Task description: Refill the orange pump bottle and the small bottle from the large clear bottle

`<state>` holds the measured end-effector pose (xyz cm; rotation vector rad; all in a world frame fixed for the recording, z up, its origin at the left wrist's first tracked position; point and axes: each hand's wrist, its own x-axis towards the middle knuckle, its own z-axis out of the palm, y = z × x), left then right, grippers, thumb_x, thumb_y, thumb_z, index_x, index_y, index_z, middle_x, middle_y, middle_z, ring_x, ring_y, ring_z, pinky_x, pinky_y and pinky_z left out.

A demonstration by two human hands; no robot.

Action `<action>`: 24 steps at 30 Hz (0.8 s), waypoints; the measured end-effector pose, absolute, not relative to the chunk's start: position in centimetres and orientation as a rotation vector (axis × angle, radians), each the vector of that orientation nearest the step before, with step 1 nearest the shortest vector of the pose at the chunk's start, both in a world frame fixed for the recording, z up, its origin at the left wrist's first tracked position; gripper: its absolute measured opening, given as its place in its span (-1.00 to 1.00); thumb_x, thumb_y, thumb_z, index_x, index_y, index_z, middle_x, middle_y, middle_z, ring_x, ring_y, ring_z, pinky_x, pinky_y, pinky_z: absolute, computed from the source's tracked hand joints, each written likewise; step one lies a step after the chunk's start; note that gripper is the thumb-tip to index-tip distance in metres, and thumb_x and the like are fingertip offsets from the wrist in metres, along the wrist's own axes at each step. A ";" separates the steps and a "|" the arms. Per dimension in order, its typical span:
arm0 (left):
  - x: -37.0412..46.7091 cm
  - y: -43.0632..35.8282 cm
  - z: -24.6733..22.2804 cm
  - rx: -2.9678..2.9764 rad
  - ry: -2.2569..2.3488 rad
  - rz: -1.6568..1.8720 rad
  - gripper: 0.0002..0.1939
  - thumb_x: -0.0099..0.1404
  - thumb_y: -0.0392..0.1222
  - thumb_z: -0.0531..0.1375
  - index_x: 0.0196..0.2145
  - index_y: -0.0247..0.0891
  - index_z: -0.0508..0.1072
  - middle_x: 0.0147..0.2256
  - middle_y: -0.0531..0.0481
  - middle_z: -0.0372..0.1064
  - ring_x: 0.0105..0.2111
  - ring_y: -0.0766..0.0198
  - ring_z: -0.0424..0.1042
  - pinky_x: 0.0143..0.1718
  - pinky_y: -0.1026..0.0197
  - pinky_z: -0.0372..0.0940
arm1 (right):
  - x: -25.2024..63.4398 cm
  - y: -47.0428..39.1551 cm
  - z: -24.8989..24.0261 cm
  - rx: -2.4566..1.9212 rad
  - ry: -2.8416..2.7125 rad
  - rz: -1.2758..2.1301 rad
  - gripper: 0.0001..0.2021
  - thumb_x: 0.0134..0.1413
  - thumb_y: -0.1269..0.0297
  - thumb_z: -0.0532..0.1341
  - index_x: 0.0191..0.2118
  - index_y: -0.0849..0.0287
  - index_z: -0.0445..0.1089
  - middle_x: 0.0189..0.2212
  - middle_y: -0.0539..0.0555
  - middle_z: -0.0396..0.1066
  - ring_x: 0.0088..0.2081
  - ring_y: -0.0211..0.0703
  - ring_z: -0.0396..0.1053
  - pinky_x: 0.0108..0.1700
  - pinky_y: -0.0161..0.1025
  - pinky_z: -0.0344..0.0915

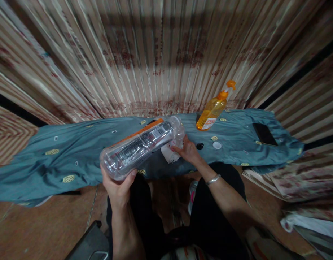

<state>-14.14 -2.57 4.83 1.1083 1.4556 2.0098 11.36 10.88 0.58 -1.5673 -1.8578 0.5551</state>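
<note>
A large clear plastic bottle (139, 146) with an orange and dark printed label is held tilted above the cloth, its base toward me on the left. My left hand (119, 187) is wrapped round the base from below. At the rounded, see-through top end, my right hand (188, 150) has its fingers closed; the bottle's neck is hard to make out there. A crumpled white tissue (170, 154) shows beneath the top end, by my right thumb; whether my fingers also grip it I cannot tell. A silver bangle is on my right wrist.
On the patterned teal cloth (82, 144) stands an orange pump bottle (211, 112) of yellow-orange liquid. Near my right hand lie a small black cap (200, 146) and a white disc (217, 145). A dark phone (264, 134) lies farther right. Striped curtains (155, 54) hang behind.
</note>
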 end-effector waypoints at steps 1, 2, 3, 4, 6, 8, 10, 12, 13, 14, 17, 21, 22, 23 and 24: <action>-14.1 -2.6 4.8 1.108 1.444 2.013 -0.09 -0.05 -0.05 0.58 0.24 -0.25 0.45 0.10 -0.22 0.45 0.09 -0.06 0.51 0.26 -0.16 0.30 | 11.3 10.9 0.6 -1.566 -1.857 0.556 -0.38 0.11 0.18 0.44 0.24 0.19 0.30 -0.01 0.27 0.61 0.04 0.30 0.61 0.06 0.14 0.53; -14.2 -2.6 4.8 1.109 1.433 2.014 -0.09 -0.06 -0.06 0.58 0.24 -0.25 0.45 0.10 -0.23 0.45 0.09 -0.06 0.50 0.26 -0.15 0.30 | 11.3 10.9 0.6 -1.561 -1.857 0.556 -0.40 0.11 0.19 0.44 0.23 0.18 0.31 -0.01 0.27 0.61 0.05 0.30 0.61 0.07 0.13 0.53; -14.2 -2.6 4.8 1.111 1.426 2.014 -0.08 -0.06 -0.06 0.58 0.24 -0.25 0.45 0.11 -0.24 0.44 0.10 -0.07 0.50 0.26 -0.15 0.30 | 11.3 10.8 0.5 -1.554 -1.855 0.555 -0.40 0.11 0.20 0.44 0.22 0.18 0.31 0.00 0.27 0.61 0.05 0.29 0.61 0.07 0.13 0.53; -14.2 -2.6 4.9 1.112 1.425 2.014 -0.08 -0.06 -0.07 0.58 0.25 -0.25 0.44 0.12 -0.24 0.43 0.11 -0.07 0.49 0.26 -0.15 0.30 | 11.2 10.8 0.5 -1.547 -1.852 0.551 -0.40 0.11 0.21 0.44 0.22 0.17 0.31 0.00 0.27 0.61 0.05 0.29 0.61 0.07 0.13 0.52; -14.2 -2.6 4.9 1.116 1.434 2.008 -0.05 -0.06 -0.05 0.58 0.27 -0.24 0.42 0.14 -0.25 0.42 0.14 -0.10 0.47 0.27 -0.15 0.30 | 11.3 10.8 0.5 -1.535 -1.850 0.543 -0.40 0.11 0.21 0.44 0.23 0.15 0.31 0.00 0.26 0.60 0.04 0.28 0.61 0.08 0.14 0.53; -14.3 -2.5 4.9 1.124 1.447 2.004 -0.02 -0.06 -0.04 0.58 0.30 -0.22 0.39 0.16 -0.24 0.40 0.19 -0.11 0.44 0.28 -0.13 0.28 | 11.3 10.9 0.4 -1.533 -1.854 0.542 -0.40 0.12 0.20 0.43 0.24 0.13 0.31 0.00 0.25 0.60 0.04 0.27 0.61 0.07 0.15 0.53; -14.3 -2.5 5.0 1.126 1.440 2.012 0.01 -0.07 -0.05 0.57 0.32 -0.20 0.36 0.19 -0.23 0.38 0.21 -0.11 0.43 0.29 -0.11 0.28 | 11.4 10.9 0.4 -1.538 -1.865 0.551 -0.39 0.12 0.19 0.43 0.25 0.13 0.30 0.00 0.26 0.59 0.04 0.28 0.61 0.07 0.16 0.53; -14.2 -2.5 5.0 1.112 1.432 2.029 0.00 -0.06 -0.07 0.57 0.31 -0.19 0.35 0.20 -0.23 0.38 0.19 -0.08 0.44 0.28 -0.09 0.28 | 11.4 10.9 0.5 -1.556 -1.872 0.553 -0.37 0.13 0.18 0.42 0.27 0.17 0.28 0.02 0.30 0.59 0.05 0.30 0.60 0.09 0.19 0.51; -14.2 -2.5 5.0 1.098 1.429 2.036 -0.02 -0.06 -0.07 0.57 0.30 -0.19 0.35 0.18 -0.22 0.40 0.16 -0.06 0.46 0.27 -0.09 0.29 | 11.4 10.9 0.5 -1.567 -1.873 0.552 -0.35 0.13 0.18 0.42 0.28 0.20 0.27 0.02 0.31 0.59 0.06 0.30 0.60 0.10 0.20 0.50; -14.1 -2.5 5.1 1.083 1.429 2.041 -0.05 -0.06 -0.08 0.57 0.28 -0.19 0.37 0.15 -0.21 0.42 0.12 -0.03 0.48 0.26 -0.08 0.30 | 11.3 10.9 0.5 -1.576 -1.872 0.553 -0.34 0.13 0.18 0.43 0.28 0.22 0.26 0.02 0.32 0.59 0.06 0.30 0.60 0.11 0.20 0.50; -14.0 -2.5 5.2 1.046 1.408 2.052 -0.12 -0.07 -0.11 0.57 0.20 -0.19 0.41 0.07 -0.16 0.45 0.01 0.06 0.51 0.20 -0.04 0.34 | 11.2 10.9 0.5 -1.576 -1.862 0.555 -0.36 0.13 0.19 0.43 0.28 0.18 0.28 0.01 0.29 0.60 0.05 0.28 0.61 0.09 0.17 0.51; -13.9 -2.4 5.4 1.009 1.384 2.066 -0.17 -0.09 -0.14 0.57 0.14 -0.19 0.44 0.04 -0.12 0.45 -0.01 0.10 0.51 0.17 0.00 0.35 | 11.1 10.8 0.7 -1.546 -1.861 0.546 -0.38 0.13 0.21 0.43 0.27 0.16 0.30 0.03 0.29 0.60 0.06 0.28 0.60 0.09 0.16 0.52; -13.9 -2.4 5.4 1.001 1.393 2.070 -0.17 -0.10 -0.13 0.57 0.13 -0.20 0.44 0.03 -0.12 0.45 -0.02 0.10 0.51 0.16 0.00 0.35 | 11.1 10.7 0.8 -1.546 -1.865 0.546 -0.38 0.13 0.21 0.43 0.27 0.17 0.30 0.05 0.30 0.59 0.07 0.28 0.60 0.10 0.15 0.51; -13.9 -2.3 5.3 0.995 1.400 2.073 -0.17 -0.12 -0.12 0.58 0.12 -0.21 0.44 0.03 -0.12 0.45 -0.03 0.10 0.51 0.15 0.00 0.36 | 11.1 10.7 0.9 -1.553 -1.870 0.551 -0.39 0.14 0.22 0.42 0.27 0.18 0.30 0.06 0.31 0.58 0.07 0.28 0.60 0.11 0.14 0.51; -13.9 -2.3 5.3 0.988 1.401 2.080 -0.16 -0.13 -0.11 0.58 0.12 -0.22 0.45 0.02 -0.13 0.45 -0.04 0.11 0.50 0.15 0.01 0.36 | 11.1 10.7 1.0 -1.562 -1.875 0.557 -0.39 0.14 0.21 0.42 0.27 0.20 0.30 0.06 0.32 0.58 0.08 0.28 0.60 0.12 0.14 0.51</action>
